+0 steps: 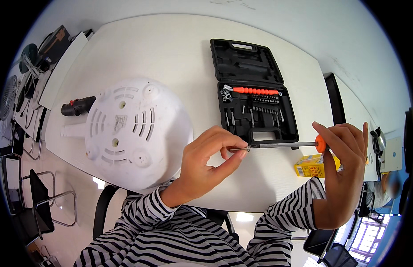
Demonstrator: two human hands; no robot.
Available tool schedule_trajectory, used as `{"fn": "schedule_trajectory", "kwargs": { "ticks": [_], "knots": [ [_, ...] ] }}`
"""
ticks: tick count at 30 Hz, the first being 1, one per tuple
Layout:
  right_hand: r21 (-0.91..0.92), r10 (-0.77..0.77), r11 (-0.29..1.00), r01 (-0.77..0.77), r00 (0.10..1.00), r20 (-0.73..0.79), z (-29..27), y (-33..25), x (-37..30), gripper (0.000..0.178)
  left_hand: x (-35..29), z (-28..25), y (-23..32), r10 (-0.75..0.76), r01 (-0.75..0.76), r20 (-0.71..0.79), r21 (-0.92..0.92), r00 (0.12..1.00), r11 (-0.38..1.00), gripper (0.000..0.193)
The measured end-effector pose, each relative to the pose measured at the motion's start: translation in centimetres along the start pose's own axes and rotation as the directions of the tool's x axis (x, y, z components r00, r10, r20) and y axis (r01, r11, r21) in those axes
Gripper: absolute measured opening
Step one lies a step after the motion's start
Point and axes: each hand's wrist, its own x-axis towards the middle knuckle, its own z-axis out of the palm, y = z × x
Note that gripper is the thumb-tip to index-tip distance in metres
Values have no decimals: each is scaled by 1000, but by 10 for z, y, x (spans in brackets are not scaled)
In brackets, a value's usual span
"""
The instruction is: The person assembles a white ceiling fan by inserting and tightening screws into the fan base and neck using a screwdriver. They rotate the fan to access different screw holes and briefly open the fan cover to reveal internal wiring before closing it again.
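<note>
My right hand (342,160) grips a screwdriver (284,145) by its orange handle, with the shaft pointing left. At its tip, my left hand (211,160) pinches a small metal piece (240,149) between thumb and fingers; it looks like a screw, partly covered by the fingertips. Left of that hand, a round white appliance (166,111) lies with its vented underside up, and a black handle-like part (78,106) sticks out beside it. Behind the screwdriver, a black tool case (246,66) stands open, holding bits, sockets and an orange flexible shaft (255,91).
A yellow box (309,166) stands near my right wrist. All of this rests on a white table (170,44) that meets a wall at the back. Chairs (41,196) stand at the left, and a person (384,189) is at the far right.
</note>
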Motion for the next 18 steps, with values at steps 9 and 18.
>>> {"fn": "schedule_trajectory", "kwargs": {
  "ticks": [9, 18],
  "knots": [
    [6, -20, 1000, 20, 1000, -1, -2, 2, -2, 28, 2, 3, 1, -3, 3, -26, 7, 1000, 1000, 17],
    [17, -34, 999, 34, 999, 11, -4, 3, -2, 30, 0, 4, 0, -30, 29, -23, -16, 999, 999, 16]
  ]
}}
